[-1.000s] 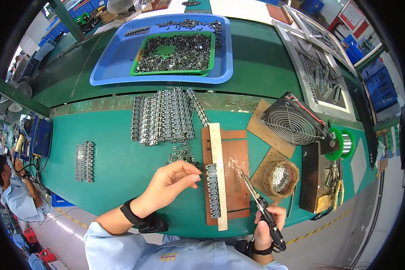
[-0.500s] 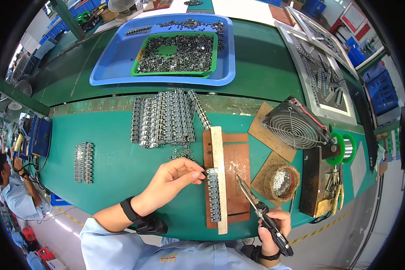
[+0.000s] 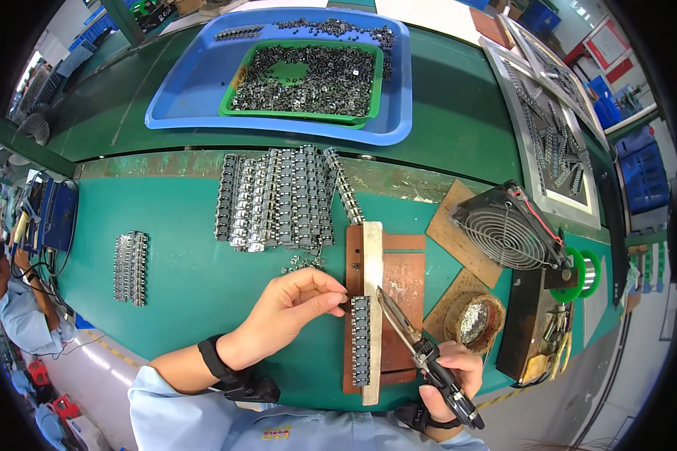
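Observation:
My right hand (image 3: 456, 376) grips a soldering iron (image 3: 421, 344) by its black handle. Its pointed metal end reaches up and left to the edge of a pale bar (image 3: 371, 331) on a brown wooden fixture (image 3: 403, 301). Against the bar's left side lies a strip of dark and silver small parts (image 3: 361, 342). My left hand (image 3: 293, 304) has thumb and forefinger pinched together beside the strip's top end; what they hold is too small to make out. Behind that hand lie a few loose parts (image 3: 305, 263) and a block of several strips (image 3: 278, 199) side by side.
More strips (image 3: 132, 268) lie at the left. Beyond, a blue tray (image 3: 169, 105) bears a green tray (image 3: 237, 83) of loose parts. On the right are a fan (image 3: 504, 233), a round pot (image 3: 496, 319), a solder spool (image 3: 579, 274) and framed trays (image 3: 530, 165). Another person (image 3: 30, 308) sits far left.
The soldering iron's tip has moved left relative to the fixture, from over the brown board to the pale bar. My left hand stays pinched near the strip's top. The whole view has shifted slightly.

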Tool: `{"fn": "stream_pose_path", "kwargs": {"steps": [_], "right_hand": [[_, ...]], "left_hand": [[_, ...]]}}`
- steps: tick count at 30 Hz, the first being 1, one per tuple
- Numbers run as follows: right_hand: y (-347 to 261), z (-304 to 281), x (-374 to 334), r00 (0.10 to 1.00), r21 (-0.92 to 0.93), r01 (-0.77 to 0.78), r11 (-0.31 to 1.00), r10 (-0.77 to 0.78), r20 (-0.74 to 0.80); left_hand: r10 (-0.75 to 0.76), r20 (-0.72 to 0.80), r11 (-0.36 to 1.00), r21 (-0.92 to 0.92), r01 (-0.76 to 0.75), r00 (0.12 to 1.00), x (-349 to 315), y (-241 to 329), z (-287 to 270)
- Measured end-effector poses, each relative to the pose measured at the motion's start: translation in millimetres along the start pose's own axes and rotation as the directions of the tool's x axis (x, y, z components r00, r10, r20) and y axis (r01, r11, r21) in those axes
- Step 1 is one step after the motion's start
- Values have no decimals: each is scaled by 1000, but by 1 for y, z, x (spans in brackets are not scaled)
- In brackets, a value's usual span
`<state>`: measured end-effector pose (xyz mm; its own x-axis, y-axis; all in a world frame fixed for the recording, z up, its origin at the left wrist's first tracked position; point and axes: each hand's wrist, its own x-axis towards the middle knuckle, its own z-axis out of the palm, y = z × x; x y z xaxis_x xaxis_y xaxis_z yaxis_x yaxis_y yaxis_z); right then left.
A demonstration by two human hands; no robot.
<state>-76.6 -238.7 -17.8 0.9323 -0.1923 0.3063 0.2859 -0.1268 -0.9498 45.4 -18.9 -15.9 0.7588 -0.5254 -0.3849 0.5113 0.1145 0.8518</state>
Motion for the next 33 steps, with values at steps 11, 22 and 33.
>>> {"fn": "stream_pose_path", "kwargs": {"steps": [11,22,33], "right_hand": [[1,-5,5,996,-48,68,997,-65,57],[0,-3,7,994,-80,103,991,-101,30],[1,-3,6,986,-118,144,982,-132,100]], "left_hand": [[13,-20,999,-50,-14,1000,0,-7,8],[26,-31,999,-20,-26,999,-4,-10,13],[42,6,998,-50,-41,999,1,-11,7]]}}
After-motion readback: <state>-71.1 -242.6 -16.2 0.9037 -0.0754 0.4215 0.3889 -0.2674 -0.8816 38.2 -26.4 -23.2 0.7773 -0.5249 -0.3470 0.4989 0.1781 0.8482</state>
